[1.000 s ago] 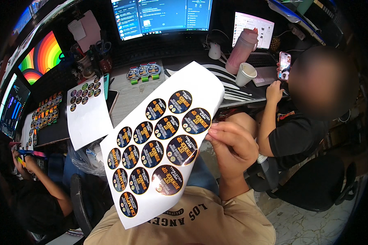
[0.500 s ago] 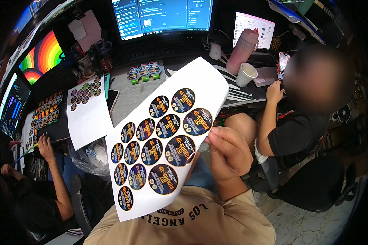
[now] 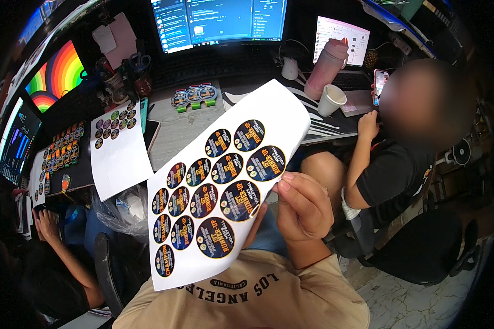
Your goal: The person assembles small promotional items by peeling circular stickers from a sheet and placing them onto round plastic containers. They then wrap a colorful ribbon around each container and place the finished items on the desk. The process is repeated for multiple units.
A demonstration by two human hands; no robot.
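Observation:
I hold up a white sticker sheet (image 3: 203, 257) covered with several round dark stickers with orange and yellow print. It stands tilted in front of my chest. My right hand (image 3: 304, 211) pinches the sheet's right edge, thumb and fingertips next to the lower right stickers. My left hand is hidden, probably behind the sheet. My beige shirt (image 3: 258, 301) fills the bottom of the view.
On the desk (image 3: 181, 129) lie another sticker sheet (image 3: 118, 151), a row of finished badges (image 3: 195, 96), a pink bottle (image 3: 326, 68) and a white cup (image 3: 331, 98). Monitors line the back. A person (image 3: 389, 170) sits at my right; another person's hand (image 3: 46, 225) shows at the left.
My right hand slid slightly down and left along the sheet's edge, and the sheet tilted a little. The person at the left moved their arm.

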